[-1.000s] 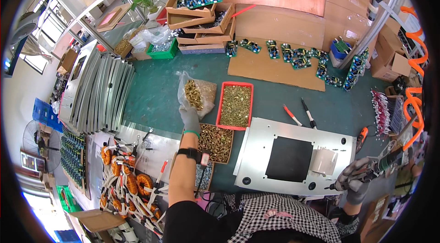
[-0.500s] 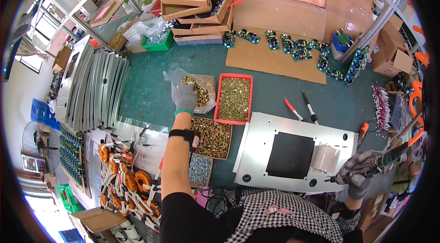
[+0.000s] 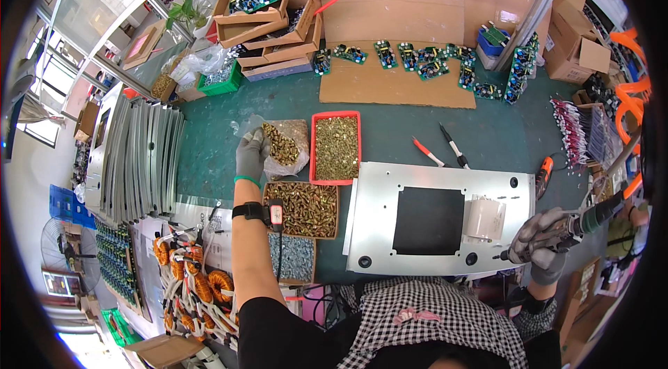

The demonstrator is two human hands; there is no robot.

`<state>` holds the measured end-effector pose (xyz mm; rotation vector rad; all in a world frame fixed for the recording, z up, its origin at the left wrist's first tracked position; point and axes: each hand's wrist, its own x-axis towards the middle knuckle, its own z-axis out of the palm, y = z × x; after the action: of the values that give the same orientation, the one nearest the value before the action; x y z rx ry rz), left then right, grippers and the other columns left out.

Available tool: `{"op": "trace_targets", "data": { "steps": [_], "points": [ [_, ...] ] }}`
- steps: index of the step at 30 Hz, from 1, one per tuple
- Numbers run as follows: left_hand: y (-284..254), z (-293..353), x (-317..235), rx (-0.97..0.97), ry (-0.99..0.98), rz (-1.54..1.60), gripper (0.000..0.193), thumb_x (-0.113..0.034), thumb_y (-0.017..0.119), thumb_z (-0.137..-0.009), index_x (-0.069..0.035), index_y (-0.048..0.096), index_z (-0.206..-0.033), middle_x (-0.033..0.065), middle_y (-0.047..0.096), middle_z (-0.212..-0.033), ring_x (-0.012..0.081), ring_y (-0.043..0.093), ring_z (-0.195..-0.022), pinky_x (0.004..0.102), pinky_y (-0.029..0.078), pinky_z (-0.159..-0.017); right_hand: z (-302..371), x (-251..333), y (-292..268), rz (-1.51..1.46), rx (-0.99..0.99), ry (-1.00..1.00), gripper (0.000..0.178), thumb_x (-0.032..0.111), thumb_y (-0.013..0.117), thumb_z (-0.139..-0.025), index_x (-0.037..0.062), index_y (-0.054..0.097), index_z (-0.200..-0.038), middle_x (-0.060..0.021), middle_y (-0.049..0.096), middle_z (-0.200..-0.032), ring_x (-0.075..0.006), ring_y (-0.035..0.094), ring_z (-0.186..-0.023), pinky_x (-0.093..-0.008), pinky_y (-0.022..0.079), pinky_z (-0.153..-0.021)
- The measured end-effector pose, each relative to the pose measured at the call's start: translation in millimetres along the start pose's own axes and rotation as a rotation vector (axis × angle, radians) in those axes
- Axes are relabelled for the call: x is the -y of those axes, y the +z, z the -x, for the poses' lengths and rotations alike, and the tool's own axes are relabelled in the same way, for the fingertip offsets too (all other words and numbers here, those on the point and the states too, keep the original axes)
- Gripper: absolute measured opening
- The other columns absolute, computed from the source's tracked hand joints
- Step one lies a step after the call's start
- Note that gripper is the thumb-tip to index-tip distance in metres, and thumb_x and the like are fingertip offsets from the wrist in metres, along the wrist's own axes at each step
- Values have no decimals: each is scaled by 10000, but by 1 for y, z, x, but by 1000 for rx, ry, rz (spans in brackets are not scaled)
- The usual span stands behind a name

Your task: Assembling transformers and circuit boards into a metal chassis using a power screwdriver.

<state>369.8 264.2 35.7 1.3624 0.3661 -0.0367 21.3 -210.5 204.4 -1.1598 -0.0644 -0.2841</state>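
We see a crinkled, translucent bag (image 3: 298, 134) of shiny, brass-coloured fasteners (image 3: 282, 149); our left hand (image 3: 250, 152) meets its edge, gripping or not we cannot tell; our right hand (image 3: 541, 242) grips a power driver (image 3: 591, 218).

Dressed in a black short-sleeved top (image 3: 278, 331) under a black-and-white gingham apron (image 3: 459, 310) — trimmed with a small pink bow (image 3: 416, 316) at the chest. Gloved in grey on the left hand (image 3: 250, 152), edged at the cuff with a green band (image 3: 247, 180). Strapped below that with a wide black wristband (image 3: 249, 211), fitted with a small red-and-grey box (image 3: 276, 214) trailing a thin black cable (image 3: 280, 258). Gloved in grey on the right hand (image 3: 541, 240) too — strapped in black at the wrist, too small to tell details.
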Motion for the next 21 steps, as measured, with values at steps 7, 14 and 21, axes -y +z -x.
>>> {"op": "trace_targets", "data": {
  "steps": [7, 14, 21],
  "points": [
    [79, 105, -16, 553, -125, 610, 308, -59, 556, -925, 25, 495, -1214, 81, 564, -1042, 175, 582, -930, 262, 541, -792, -27, 19, 27, -25, 20, -144, 509, 49, 743, -683, 17, 447, -1096, -180, 610, -902, -232, 639, -703, -321, 549, -551],
    [209, 262, -1, 992, -579, 322, 451, -334, 609, -910, -22, 509, -1219, 18, 562, -959, 68, 563, -729, 216, 504, -606, -62, 41, 37, -94, 333, -502, 502, -61, 652, -749, 27, 435, -1194, -226, 592, -1035, -292, 623, -887, -396, 546, -740],
    [249, 293, 10, 1083, -718, 291, 520, -347, 671, -863, 9, 522, -1211, 17, 562, -929, 56, 557, -690, 201, 502, -587, -64, 34, 29, 35, 224, -567, 395, 48, 662, -749, 70, 417, -1057, -159, 583, -925, -261, 617, -731, -360, 540, -499]
  ]
}}
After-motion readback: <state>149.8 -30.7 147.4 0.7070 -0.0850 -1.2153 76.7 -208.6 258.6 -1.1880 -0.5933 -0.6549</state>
